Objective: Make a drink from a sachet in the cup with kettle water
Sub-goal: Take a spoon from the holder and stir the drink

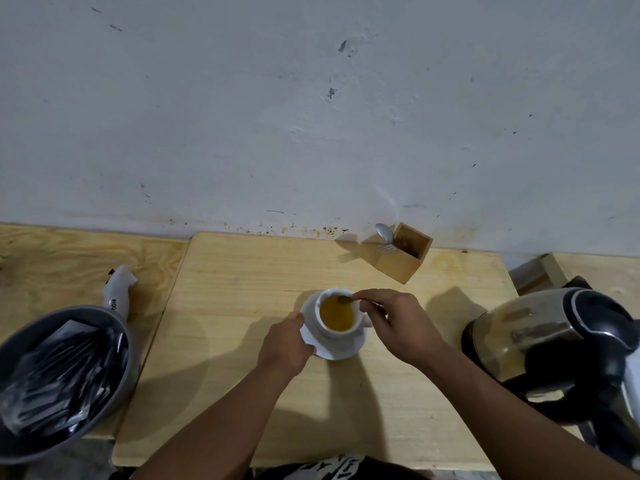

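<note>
A white cup (pixel 337 332) full of yellow-brown liquid stands on a white saucer (pixel 343 349) in the middle of the wooden table. My left hand (pixel 285 346) grips the saucer's left rim. My right hand (pixel 398 322) is over the cup's right side, pinching a small spoon (pixel 344 300) whose bowl sits at the cup's far rim. The steel kettle (pixel 540 344) with a black handle stands to the right. A grey pan (pixel 114 379) at the left holds several dark sachets (pixel 59 379).
A wooden box (pixel 403 259) holding a spoon and fork stands near the wall behind the cup. The pan's white handle (pixel 117 294) points toward the wall. The table's near edge lies just below my forearms.
</note>
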